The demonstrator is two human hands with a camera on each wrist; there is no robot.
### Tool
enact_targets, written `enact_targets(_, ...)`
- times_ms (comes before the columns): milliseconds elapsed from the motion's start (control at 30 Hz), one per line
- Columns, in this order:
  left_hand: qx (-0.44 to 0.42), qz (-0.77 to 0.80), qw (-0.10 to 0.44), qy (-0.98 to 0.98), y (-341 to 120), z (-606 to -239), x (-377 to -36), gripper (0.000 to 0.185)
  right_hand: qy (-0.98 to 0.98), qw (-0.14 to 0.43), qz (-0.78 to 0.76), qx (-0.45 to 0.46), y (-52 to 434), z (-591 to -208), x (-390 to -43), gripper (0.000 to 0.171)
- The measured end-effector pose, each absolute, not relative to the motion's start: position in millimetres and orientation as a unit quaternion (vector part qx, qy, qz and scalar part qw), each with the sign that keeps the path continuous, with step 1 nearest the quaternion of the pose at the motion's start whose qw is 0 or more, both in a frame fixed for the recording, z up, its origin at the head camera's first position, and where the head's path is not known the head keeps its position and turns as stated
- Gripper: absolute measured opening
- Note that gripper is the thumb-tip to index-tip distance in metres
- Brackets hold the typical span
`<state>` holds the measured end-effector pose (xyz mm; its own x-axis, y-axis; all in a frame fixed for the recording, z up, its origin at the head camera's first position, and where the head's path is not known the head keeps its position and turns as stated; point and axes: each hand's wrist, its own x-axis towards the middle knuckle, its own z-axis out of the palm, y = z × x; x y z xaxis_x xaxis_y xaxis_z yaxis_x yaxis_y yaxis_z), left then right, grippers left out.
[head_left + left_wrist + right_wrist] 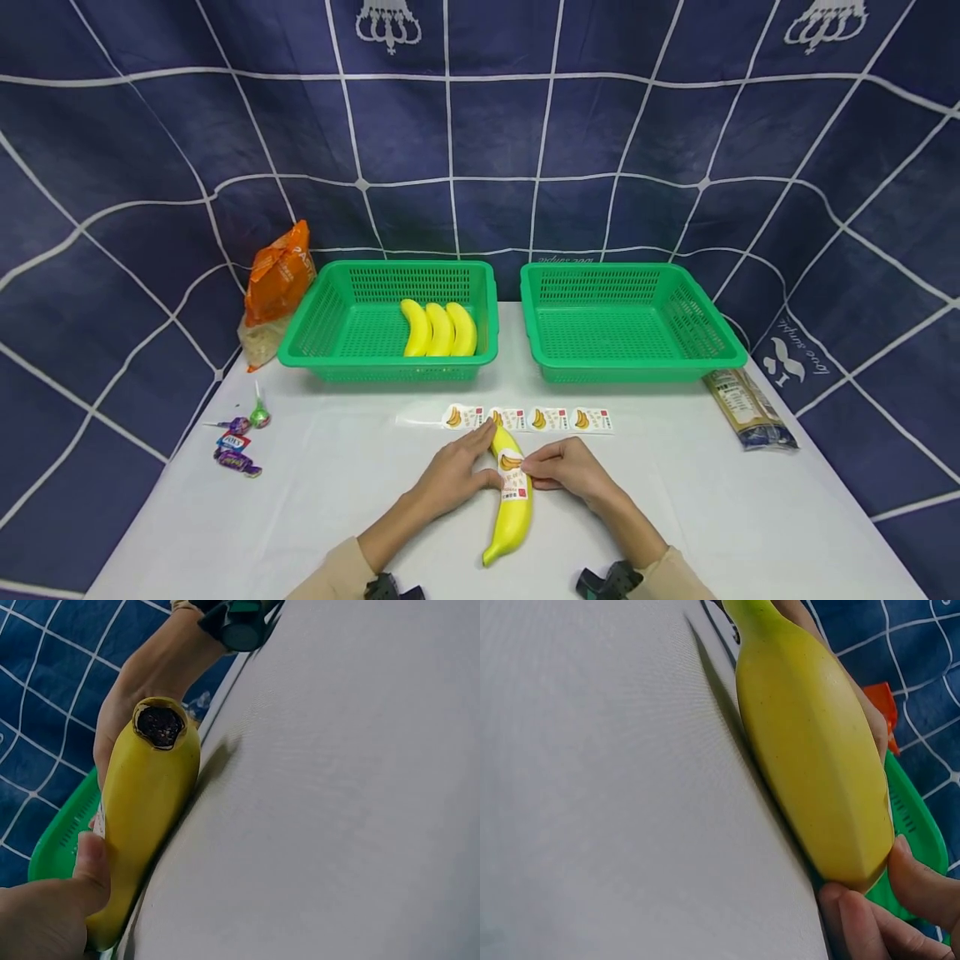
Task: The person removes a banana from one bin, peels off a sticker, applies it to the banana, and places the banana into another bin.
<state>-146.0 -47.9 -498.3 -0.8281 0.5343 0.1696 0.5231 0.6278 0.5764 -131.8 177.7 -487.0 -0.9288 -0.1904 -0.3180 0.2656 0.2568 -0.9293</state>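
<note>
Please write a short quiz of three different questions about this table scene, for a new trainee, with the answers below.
1. How many bananas lie in the left basket?
2. True or false: the right basket holds one banana.
3. What do both hands touch? A) a lollipop B) the banana with a sticker C) the orange bag

Key:
1. Three.
2. False; nothing shows in it.
3. B. The left hand steadies it on the table and the right hand presses the sticker.
</note>
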Motion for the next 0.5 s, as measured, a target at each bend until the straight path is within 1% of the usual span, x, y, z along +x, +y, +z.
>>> enact_targets(100,0.299,0.302,-0.05,0.904,-45.2,-500.2,-148.9,0.083,0.772,0.185,-0.607,0.02,177.3,-487.0,-131.1,0.029)
enact_targets(267,0.306,0.249,-0.155,0.906,-41.0,-503.0,-153.7,0.071,0.773,0.18,-0.608,0.018,177.1,-487.1,-131.0,0.029)
enact_targets(333,0.31,0.227,-0.189,0.904,-40.1,-503.7,-155.0,0.067,0.772,0.179,-0.61,0.018,177.2,-487.3,-130.9,0.028)
enact_targets(400,0.314,0.217,-0.203,0.902,-40.0,-503.8,-155.7,0.064,0.771,0.178,-0.611,0.019,177.3,-487.4,-130.7,0.029)
enact_targets(433,0.316,0.218,-0.2,0.902,-40.2,-503.6,-156.0,0.064,0.771,0.178,-0.611,0.02,177.3,-487.3,-130.6,0.029)
enact_targets(500,0.317,0.233,-0.171,0.903,-41.2,-503.1,-156.2,0.063,0.769,0.18,-0.613,0.024,177.3,-487.6,-130.8,0.03)
